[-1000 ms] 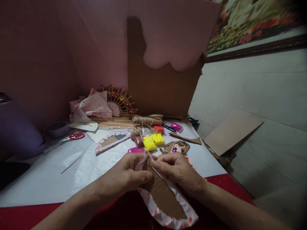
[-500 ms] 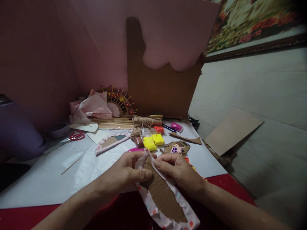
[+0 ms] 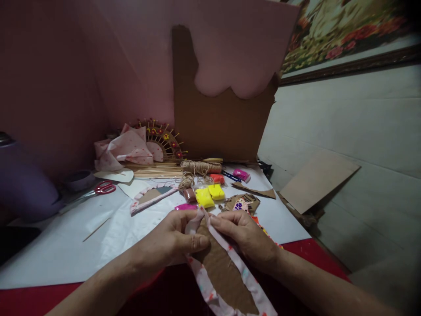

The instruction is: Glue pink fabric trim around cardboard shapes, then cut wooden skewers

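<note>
Between my two hands is a long cardboard piece (image 3: 223, 272) with pink printed fabric (image 3: 245, 272) folded over its edges. My left hand (image 3: 177, 237) grips its left side near the top, thumb pressed on the brown cardboard. At the upper right edge, my right hand (image 3: 243, 232) pinches the folded fabric between thumb and fingers. The top of the fabric rises to a small point between the hands. Behind them lie yellow packets (image 3: 205, 197) and a magenta packet (image 3: 186, 206). A similar fabric-edged piece (image 3: 153, 196) rests farther left.
Red-handled scissors (image 3: 104, 188) and a thin stick (image 3: 96, 229) lie on the white table cover (image 3: 59, 254). Twine (image 3: 200, 166), bamboo sticks (image 3: 156, 171) and a decorated half-round piece (image 3: 169, 138) sit at the back. A large cardboard sheet (image 3: 220, 123) stands behind; a purple flask (image 3: 26, 184) is left.
The lower end of the fabric-edged piece has shifted slightly down and right. Both hands keep nearly the same hold, and the objects on the table stay in place.
</note>
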`<act>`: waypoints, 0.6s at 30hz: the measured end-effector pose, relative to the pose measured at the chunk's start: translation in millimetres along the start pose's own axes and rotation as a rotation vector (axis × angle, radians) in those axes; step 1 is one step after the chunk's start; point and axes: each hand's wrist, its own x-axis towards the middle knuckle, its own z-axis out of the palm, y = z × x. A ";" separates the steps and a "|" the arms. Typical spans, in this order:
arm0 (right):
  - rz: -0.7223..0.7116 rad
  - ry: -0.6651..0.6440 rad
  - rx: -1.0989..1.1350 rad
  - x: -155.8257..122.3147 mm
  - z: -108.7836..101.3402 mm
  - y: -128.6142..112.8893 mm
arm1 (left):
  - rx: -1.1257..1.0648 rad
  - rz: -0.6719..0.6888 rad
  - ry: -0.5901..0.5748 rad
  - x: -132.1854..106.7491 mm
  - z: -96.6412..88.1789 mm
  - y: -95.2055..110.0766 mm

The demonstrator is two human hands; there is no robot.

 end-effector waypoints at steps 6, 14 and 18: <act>0.026 -0.033 0.055 0.9 0.9 2.1 | 0.004 -0.019 -0.060 -2.1 1.4 -0.3; -0.004 -0.007 -0.079 -2.2 2.2 -3.2 | 0.080 -0.051 -0.046 -3.5 -0.1 -3.3; -0.013 -0.004 -0.136 -2.0 -0.1 -3.7 | 0.076 -0.048 -0.036 -4.2 2.3 -3.6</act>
